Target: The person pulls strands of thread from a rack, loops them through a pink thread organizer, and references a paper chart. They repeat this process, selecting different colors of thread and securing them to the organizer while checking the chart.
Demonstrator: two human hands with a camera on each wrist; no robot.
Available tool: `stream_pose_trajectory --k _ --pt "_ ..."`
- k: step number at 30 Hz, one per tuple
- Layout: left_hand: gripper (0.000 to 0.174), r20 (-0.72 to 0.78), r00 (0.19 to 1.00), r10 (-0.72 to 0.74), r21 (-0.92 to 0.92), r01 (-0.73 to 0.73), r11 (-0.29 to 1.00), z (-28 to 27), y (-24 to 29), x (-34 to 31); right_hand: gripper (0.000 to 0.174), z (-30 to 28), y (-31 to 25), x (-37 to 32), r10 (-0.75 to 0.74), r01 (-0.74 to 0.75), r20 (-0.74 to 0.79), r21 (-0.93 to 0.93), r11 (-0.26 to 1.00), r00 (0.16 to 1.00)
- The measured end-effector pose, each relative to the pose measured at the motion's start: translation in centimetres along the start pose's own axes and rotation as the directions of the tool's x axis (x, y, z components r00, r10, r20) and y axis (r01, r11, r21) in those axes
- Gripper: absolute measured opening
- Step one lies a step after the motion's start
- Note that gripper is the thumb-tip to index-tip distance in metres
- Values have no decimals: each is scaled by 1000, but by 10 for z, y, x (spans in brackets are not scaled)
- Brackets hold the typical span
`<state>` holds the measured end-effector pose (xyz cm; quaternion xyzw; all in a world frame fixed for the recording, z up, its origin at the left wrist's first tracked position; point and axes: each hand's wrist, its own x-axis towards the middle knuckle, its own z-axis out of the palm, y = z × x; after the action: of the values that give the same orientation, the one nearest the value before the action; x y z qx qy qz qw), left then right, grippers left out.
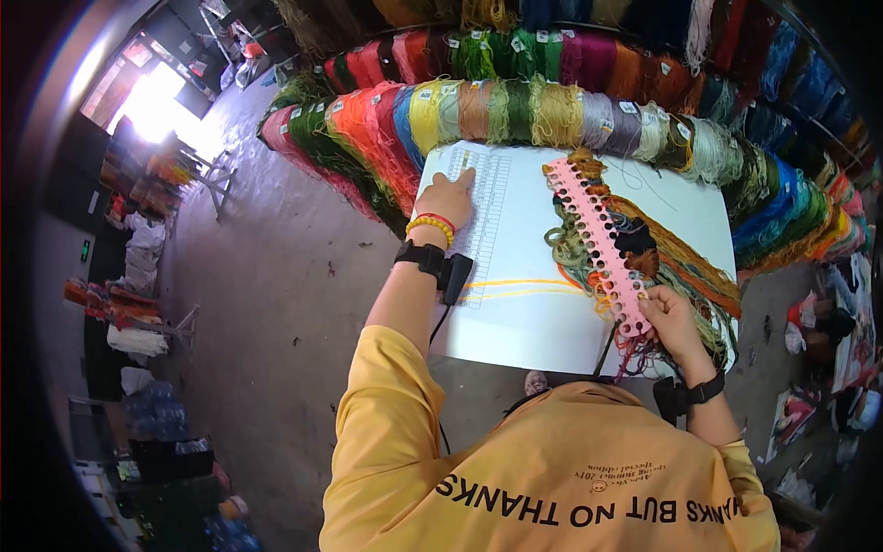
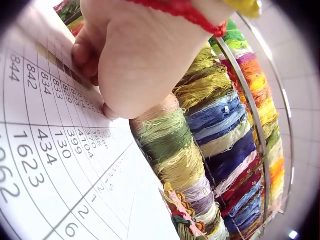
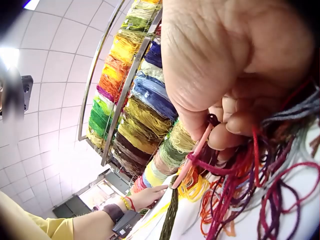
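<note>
My left hand (image 1: pixel 446 202) rests on a large white board (image 1: pixel 524 340), over a printed number chart (image 1: pixel 480 216). In the left wrist view its fingertips (image 2: pixel 86 60) lie close to the columns of numbers, beside a narrow brownish strip (image 2: pixel 62 67); the far side of the hand is hidden. With thumb and fingers, my right hand (image 1: pixel 676 322) pinches the lower end of a pink thread card (image 1: pixel 598 244) with round holes along its edges. Skeins of embroidery thread (image 1: pixel 690 244) in green, brown, orange and black hang from the card. Magenta thread (image 3: pixel 225 165) loops near the right fingers.
Rows of coloured thread skeins (image 1: pixel 556 115) hang on racks beyond the board. Yellow-orange strands (image 1: pixel 524 285) cross the board toward the chart. Grey floor (image 1: pixel 267 322) stretches to the left, with stacked goods (image 1: pixel 138 304) farther off. More clutter (image 1: pixel 800 405) lies at right.
</note>
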<state>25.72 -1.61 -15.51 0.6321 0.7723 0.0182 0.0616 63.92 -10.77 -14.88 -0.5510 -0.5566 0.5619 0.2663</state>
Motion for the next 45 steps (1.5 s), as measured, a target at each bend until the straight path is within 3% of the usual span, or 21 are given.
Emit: stream_pose_trajectory --k 4,22,27,29,31,32,34,35,36,37,38,40,43,45 --pt "40 9 999 32 44 -32 999 1 0 -1 15 0 1 0 -7 7 -4 4 1000 1000" --pt "45 43 994 -104 -83 108 991 -4 12 -3 15 1 -1 -2 2 -2 12 -5 1000 1000" --pt "39 -61 989 -132 -59 128 990 5 16 -5 16 -5 -1 0 -26 20 100 62 998 995" --pt "32 -294 952 -80 -224 13 974 6 23 -25 15 -8 -2 0 5 -12 115 58 998 993" --pt "28 -280 960 24 -406 -141 903 -14 53 -59 15 -16 7 5 -89 88 157 16 996 983" --pt "28 -289 956 48 -538 -204 818 -15 70 -80 16 -16 12 6 -101 81 171 121 989 980" --pt "25 -20 995 96 -768 -77 636 -13 102 -131 20 -22 16 10 -99 54 271 167 985 958" --pt "23 126 975 184 -793 -12 609 -22 123 -157 23 -26 7 6 -52 -16 329 200 980 943" --pt "23 177 958 227 -853 33 521 -6 135 -176 27 -30 -1 4 -8 -37 375 115 993 927" --pt "25 252 951 181 -838 121 531 -13 156 -196 33 -37 -9 2 45 -63 418 28 998 907" --pt "26 218 959 180 -913 135 385 17 162 -204 39 -51 -21 -6 -12 21 442 -15 1000 897" --pt "24 201 978 57 -886 157 436 21 190 -221 49 -80 -32 -18 -113 190 466 -121 974 878" --pt "22 41 975 -217 -849 149 507 51 210 -229 38 -134 -29 -17 -238 309 539 -43 950 808" --pt "20 -24 941 -336 -858 153 490 61 222 -231 31 -174 -25 -10 -245 291 557 5 957 794"
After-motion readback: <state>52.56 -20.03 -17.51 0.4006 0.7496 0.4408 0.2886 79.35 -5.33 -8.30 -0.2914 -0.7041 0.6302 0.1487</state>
